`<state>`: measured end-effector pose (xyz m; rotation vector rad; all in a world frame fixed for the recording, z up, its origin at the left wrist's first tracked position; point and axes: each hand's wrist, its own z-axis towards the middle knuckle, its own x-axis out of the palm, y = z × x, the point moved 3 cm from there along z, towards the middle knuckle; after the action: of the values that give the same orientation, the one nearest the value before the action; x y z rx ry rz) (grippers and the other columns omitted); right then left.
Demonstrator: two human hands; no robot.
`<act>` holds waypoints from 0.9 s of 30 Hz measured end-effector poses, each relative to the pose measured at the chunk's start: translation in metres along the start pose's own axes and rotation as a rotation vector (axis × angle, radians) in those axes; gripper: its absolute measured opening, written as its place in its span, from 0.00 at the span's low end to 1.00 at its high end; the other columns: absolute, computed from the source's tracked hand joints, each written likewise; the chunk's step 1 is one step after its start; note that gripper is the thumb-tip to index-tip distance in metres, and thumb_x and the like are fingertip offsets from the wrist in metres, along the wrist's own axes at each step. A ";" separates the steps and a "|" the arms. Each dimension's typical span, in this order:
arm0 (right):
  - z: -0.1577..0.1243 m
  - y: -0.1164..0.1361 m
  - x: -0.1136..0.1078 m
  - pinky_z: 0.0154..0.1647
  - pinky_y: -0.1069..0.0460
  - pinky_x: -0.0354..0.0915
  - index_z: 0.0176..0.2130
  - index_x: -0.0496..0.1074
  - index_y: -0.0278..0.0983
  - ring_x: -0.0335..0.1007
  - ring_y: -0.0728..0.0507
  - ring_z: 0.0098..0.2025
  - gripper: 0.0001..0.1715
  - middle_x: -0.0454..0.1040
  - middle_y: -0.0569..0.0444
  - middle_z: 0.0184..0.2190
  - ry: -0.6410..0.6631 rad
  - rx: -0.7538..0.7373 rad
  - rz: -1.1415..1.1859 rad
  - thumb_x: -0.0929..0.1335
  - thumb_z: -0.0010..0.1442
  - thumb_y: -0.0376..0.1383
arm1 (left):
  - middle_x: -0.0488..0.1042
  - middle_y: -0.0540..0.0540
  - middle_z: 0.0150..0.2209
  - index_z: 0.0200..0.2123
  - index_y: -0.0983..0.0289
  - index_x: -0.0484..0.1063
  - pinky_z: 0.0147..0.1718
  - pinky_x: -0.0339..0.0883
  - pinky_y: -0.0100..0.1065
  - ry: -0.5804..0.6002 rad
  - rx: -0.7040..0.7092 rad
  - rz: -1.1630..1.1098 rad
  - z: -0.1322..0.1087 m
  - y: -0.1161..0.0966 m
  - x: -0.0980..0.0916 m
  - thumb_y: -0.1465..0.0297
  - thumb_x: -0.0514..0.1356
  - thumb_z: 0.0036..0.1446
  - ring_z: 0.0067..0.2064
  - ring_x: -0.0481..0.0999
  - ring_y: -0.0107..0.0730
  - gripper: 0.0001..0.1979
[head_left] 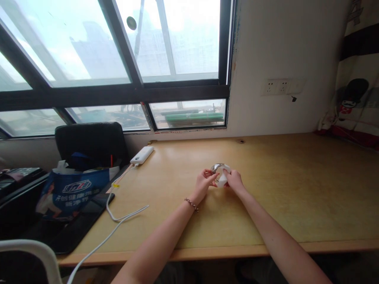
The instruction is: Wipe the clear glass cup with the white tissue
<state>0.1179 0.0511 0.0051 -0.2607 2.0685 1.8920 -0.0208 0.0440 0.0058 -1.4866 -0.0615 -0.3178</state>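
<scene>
Above the middle of the wooden table, my left hand (204, 182) is closed on a silver metal wristwatch (217, 167), its band forming an upright loop. My right hand (235, 180) pinches a white tissue (223, 180) and presses it to the right side of the loop. Part of the band is covered by the tissue and by my fingers. The dial cannot be made out. A beaded bracelet circles my left wrist.
The wooden table (284, 189) reaches the wall below a window. A white power bank (142, 156) lies at its back left, with a white cable (110, 209) trailing over the front edge. Further left are a blue bag (74, 193) and a black chair (91, 140).
</scene>
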 end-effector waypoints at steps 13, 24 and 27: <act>-0.009 0.014 -0.013 0.26 0.54 0.59 0.36 0.68 0.32 0.70 0.43 0.27 0.11 0.74 0.45 0.26 -0.232 -0.251 -0.618 0.60 0.56 0.32 | 0.72 0.56 0.34 0.40 0.66 0.64 0.16 0.65 0.26 0.092 -0.056 0.175 0.000 0.005 0.003 0.65 0.60 0.46 0.18 0.68 0.21 0.18; -0.016 0.021 -0.015 0.27 0.56 0.58 0.35 0.69 0.33 0.70 0.46 0.27 0.13 0.74 0.47 0.27 -0.261 -0.436 -0.560 0.58 0.58 0.36 | 0.66 0.57 0.42 0.36 0.66 0.62 0.22 0.71 0.30 0.070 0.078 0.074 -0.002 0.002 0.003 0.69 0.61 0.44 0.26 0.72 0.23 0.15; -0.008 0.010 -0.008 0.19 0.57 0.57 0.28 0.70 0.32 0.65 0.48 0.17 0.20 0.71 0.51 0.18 -0.160 -0.232 -0.253 0.56 0.58 0.40 | 0.64 0.58 0.48 0.36 0.65 0.59 0.28 0.73 0.36 0.057 -0.001 -0.070 -0.001 0.012 0.005 0.71 0.62 0.44 0.26 0.72 0.23 0.16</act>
<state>0.1208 0.0433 0.0173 -0.3920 1.6300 1.9255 -0.0135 0.0427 -0.0048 -1.4776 -0.0679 -0.4170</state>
